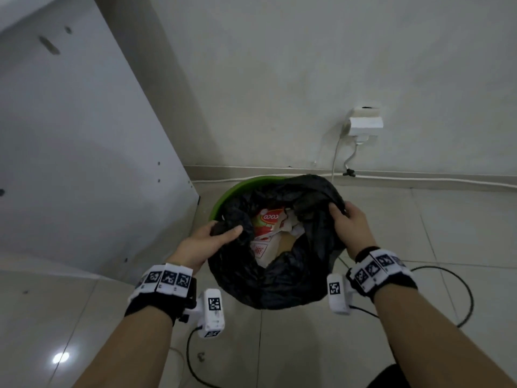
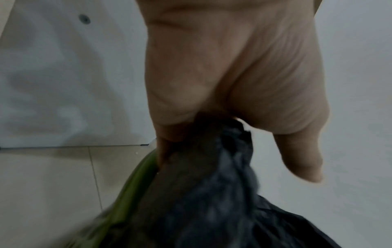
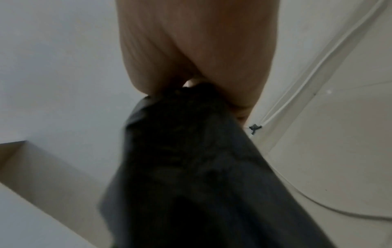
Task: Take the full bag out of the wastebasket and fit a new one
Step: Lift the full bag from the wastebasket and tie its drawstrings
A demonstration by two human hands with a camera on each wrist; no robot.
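A green wastebasket (image 1: 237,189) stands on the tiled floor by the wall, lined with a black bag (image 1: 279,284) full of paper and red packaging (image 1: 268,222). My left hand (image 1: 215,236) grips a bunched part of the bag's left edge. My right hand (image 1: 344,217) grips the bag's right edge, which is gathered up off the rim. In the left wrist view the left hand (image 2: 212,120) pinches black plastic (image 2: 222,193) above the green rim (image 2: 135,181). In the right wrist view the right hand (image 3: 201,83) holds dark plastic (image 3: 191,167).
A white cabinet panel (image 1: 84,149) rises close on the left. A wall socket with plugs (image 1: 363,124) and white cables (image 1: 419,179) run along the skirting behind the basket. A black cable (image 1: 464,298) loops on the floor at the right.
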